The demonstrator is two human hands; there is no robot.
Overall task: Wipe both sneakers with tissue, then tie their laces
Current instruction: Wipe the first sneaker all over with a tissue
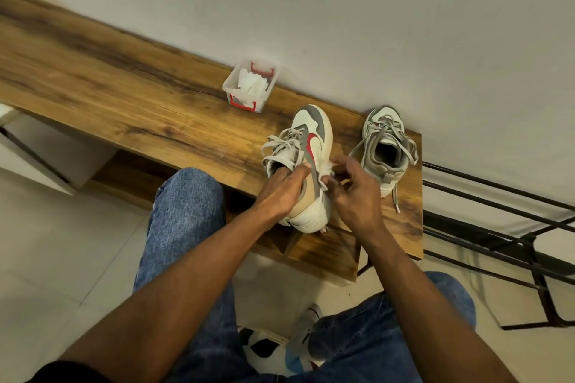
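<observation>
The near sneaker (311,162) lies tipped on its side on the wooden bench (124,93), with its red mark facing up. My left hand (284,188) grips it at the collar, fingers inside the opening and thumb over the edge. My right hand (354,186) pinches a small white tissue (328,169) against the side of the sneaker, near the sole. I think the sneaker is light and rather stiff at the sole, so the collar is a good place to hold it steady. The tissue is thin and may tear if I rub hard. The laces (281,141) hang loose and untied. The second sneaker (384,146) stands upright just beside, near the wall, also untied. A clear box (249,85) with more tissues stands farther along the bench.
</observation>
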